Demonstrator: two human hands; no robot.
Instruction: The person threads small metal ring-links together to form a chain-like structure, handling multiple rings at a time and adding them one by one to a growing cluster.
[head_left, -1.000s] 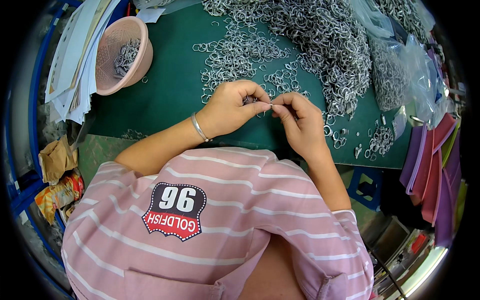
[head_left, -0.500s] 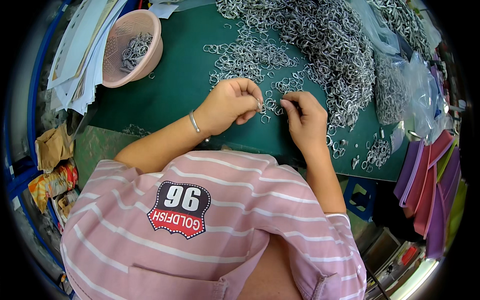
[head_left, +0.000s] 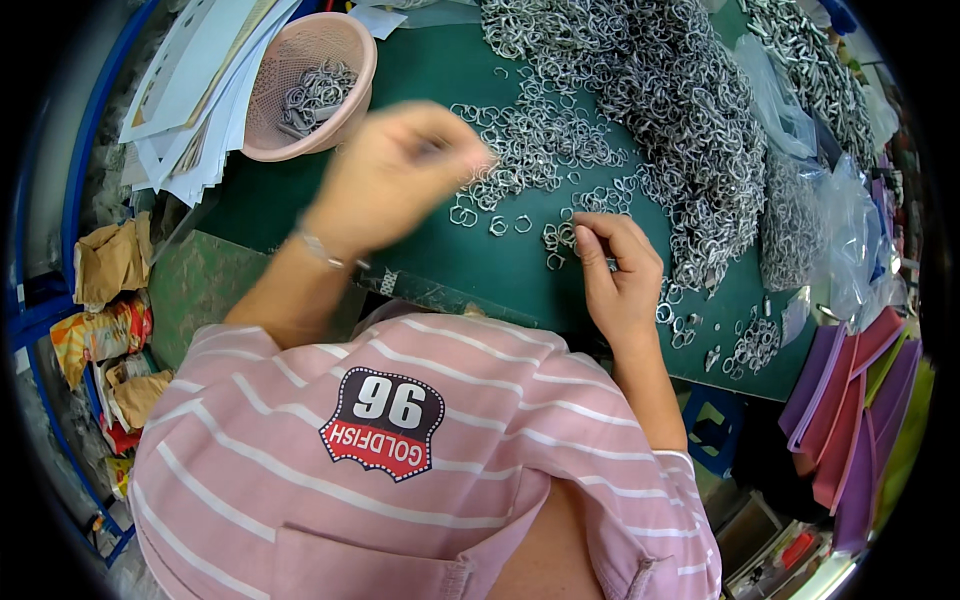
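Observation:
My left hand point(head_left: 395, 165) is raised over the green table point(head_left: 430, 255), close to the pink basket, and motion smears its fingers. Whether it holds anything does not show. My right hand point(head_left: 620, 270) rests low over the table with thumb and forefinger pinched together. Its fingertips are beside a small cluster of metal rings point(head_left: 556, 238); what lies between them is too small to make out. A few separate rings point(head_left: 498, 226) lie on the table between the hands. Behind them spreads a loose patch of silvery rings point(head_left: 540, 135).
A large heap of rings point(head_left: 680, 120) covers the back right. The pink basket point(head_left: 362, 95) holds some metal pieces, with papers point(head_left: 200, 95) on its left. Clear plastic bags point(head_left: 850, 230) stand at right. A smaller ring pile point(head_left: 752, 345) sits near the front edge.
My left hand has swung left and away from me, toward the basket, leaving the spot beside my right hand. The right hand stays near the ring cluster. The whole view has shifted slightly.

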